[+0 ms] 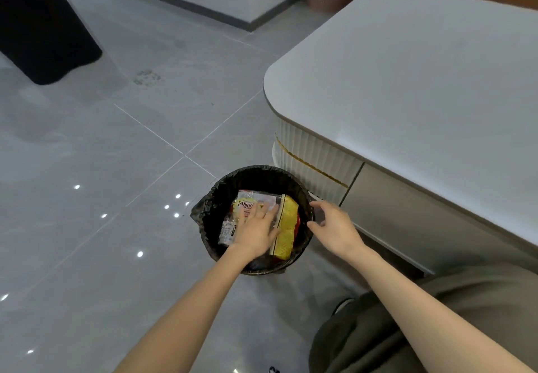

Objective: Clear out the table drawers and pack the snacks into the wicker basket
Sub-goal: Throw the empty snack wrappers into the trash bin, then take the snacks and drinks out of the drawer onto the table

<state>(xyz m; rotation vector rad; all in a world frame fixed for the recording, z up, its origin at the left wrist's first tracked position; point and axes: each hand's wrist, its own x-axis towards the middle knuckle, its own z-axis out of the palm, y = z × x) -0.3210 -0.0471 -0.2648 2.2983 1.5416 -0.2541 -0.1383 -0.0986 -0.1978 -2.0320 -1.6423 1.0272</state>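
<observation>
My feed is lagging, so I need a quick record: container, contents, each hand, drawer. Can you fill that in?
container: black-lined round basket, on the floor by the table corner
contents: clear red-printed packet; yellow packet to its right
left hand: flat fingers pressing on the clear packet
right hand: at the basket's right rim, fingers curved; whether it holds the rim is unclear
drawer front: grey, appears closed

Head-worn wide view, tilted forward and down — close range
</observation>
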